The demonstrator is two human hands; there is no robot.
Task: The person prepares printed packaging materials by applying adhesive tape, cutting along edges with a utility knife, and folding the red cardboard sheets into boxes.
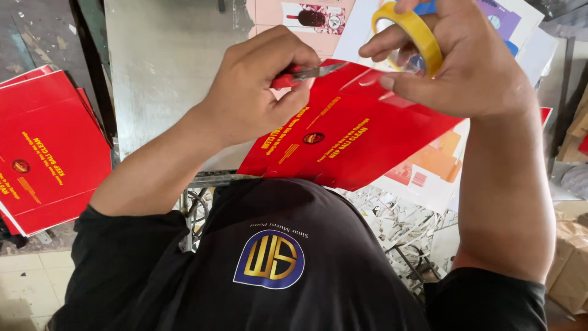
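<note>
Black shirt [275, 263] below, left hand [257, 92] grips red cutter [306, 73] over glossy red sheet [355, 141]; right hand [465, 67] holds yellow tape roll [422, 34].

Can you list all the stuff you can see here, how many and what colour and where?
red printed sheet: one, red with yellow print, on the table under both hands
utility knife: one, red handle with metal blade, in the left hand
tape roll: one, yellow, in the right hand
stack of red sheets: several, red, far left
pale printed sheets: a few, white, pink and orange, under and behind the red sheet
paper scraps: many, whitish, below the table edge
metal table: one, grey, top centre
cardboard: brown, lower right
black shirt: one, bottom centre
left hand: grips the knife
right hand: holds the tape roll
</note>
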